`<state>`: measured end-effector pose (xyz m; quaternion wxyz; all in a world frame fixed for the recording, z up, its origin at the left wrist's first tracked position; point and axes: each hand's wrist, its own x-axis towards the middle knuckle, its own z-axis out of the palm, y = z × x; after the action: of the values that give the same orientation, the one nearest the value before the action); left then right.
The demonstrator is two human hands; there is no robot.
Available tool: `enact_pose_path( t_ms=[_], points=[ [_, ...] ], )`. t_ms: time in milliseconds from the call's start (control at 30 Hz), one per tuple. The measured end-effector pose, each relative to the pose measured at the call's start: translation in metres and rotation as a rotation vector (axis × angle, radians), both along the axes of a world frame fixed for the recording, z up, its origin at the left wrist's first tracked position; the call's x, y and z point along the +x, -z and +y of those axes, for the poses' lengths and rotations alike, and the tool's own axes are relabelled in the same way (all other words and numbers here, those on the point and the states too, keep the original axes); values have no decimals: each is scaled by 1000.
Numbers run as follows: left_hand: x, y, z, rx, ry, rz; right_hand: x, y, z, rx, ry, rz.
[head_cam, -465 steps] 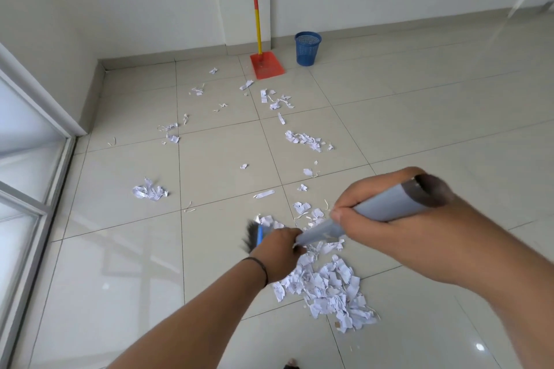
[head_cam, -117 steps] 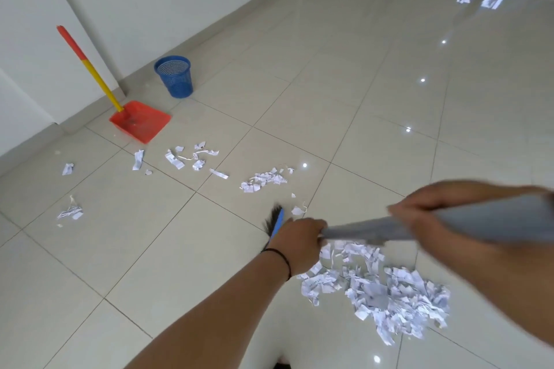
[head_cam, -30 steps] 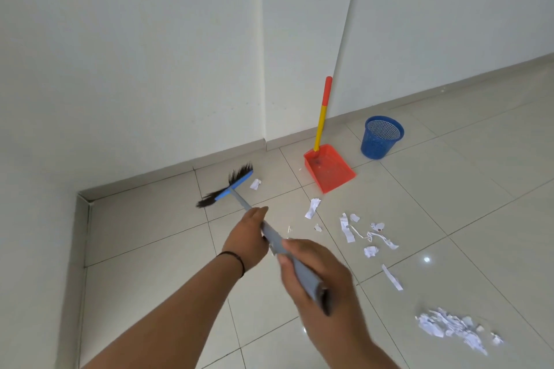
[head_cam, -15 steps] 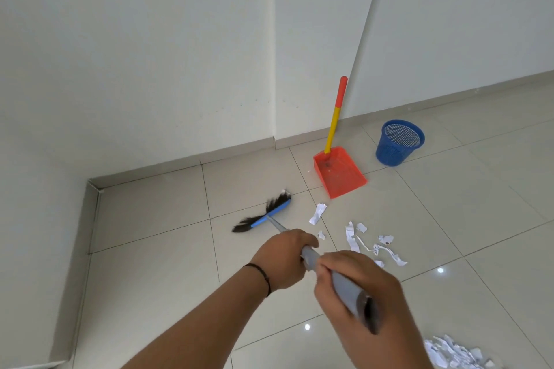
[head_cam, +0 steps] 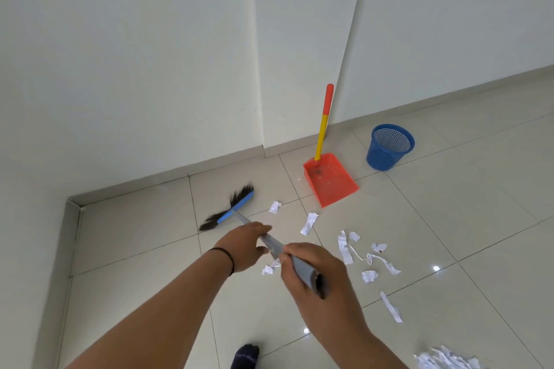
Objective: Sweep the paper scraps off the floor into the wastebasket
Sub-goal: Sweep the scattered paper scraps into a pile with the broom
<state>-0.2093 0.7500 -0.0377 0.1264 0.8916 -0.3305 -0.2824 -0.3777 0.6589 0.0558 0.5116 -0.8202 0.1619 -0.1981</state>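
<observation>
plain off-white walls [head_cam: 150,54] fill the upper half, with a squared column [head_cam: 302,48] jutting out between two flat stretches. a low grey-beige skirting [head_cam: 168,181] runs along the base and turns a corner at the left. the floor [head_cam: 479,219] is large glossy pale tiles with thin dark joints (small bright light spots reflect at lower right).

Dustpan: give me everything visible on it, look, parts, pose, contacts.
The dustpan is an orange-red, plastic-looking scoop with low side walls and an open front edge that faces the camera. It sits flat on the tiled floor. A long handle, yellow below and red above, rises from its back and appears to lean on the wall. A few small specks lie inside. No hand touches it; the blue wastebasket stands apart to its right and paper scraps lie in front.
</observation>
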Motion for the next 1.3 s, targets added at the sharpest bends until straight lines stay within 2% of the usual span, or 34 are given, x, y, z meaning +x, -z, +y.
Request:
enact_pose_path(
  t_ms=[67, 233, 333, 467, 567, 633, 733, 833, 933, 1100, 1167, 1200, 1233, 1267, 1300],
  points=[
    [10, 9, 1, 25, 30, 5, 8, -5, 0, -56, -54, 38],
    [21, 4, -6, -135, 121, 41, 24, -46, -6, -136, -89, -20],
    [16, -14, -13, -239, 222, 50, 21, -69, -18, -267, -76, -97],
    [12, -34, -16, -410, 315, -39, 12, -69, -34, -305, 88, 29],
    [31, -35, -7, -529, 322, -31, 16, -61, -23, -235, 221, 56],
    [54, -23, 1, -495, 275, 39, 26, -53, 0, -138, 288, -8],
    [86, 4, 11, -184, 261, 58, 52, -32, 42, -37, 279, -70],
    [96, 28, 17, 21, 293, 38, 71, -16, 71, -88, 211, -16],
    [92, 37, 14, -15, 243, 92, 72, -21, 68, -113, 231, 19],
    [57, 18, -11, -239, 355, 153, 46, -62, 45, -224, 285, 113],
    [41, 7, -19, -306, 405, 156, 42, -77, 37, -261, 375, 96],
    [36, 2, -22, -346, 411, 150, 44, -79, 29, -212, 378, 151],
    [33, -2, -24, -382, 409, 144, 36, -70, 27, -49, 335, 176],
    [33, -6, -27, -412, 405, 132, 34, -63, 32, 205, 384, 260],
    [36, -8, -30, -429, 412, 117, 29, -53, 32, 360, 469, 269]
  ],
)
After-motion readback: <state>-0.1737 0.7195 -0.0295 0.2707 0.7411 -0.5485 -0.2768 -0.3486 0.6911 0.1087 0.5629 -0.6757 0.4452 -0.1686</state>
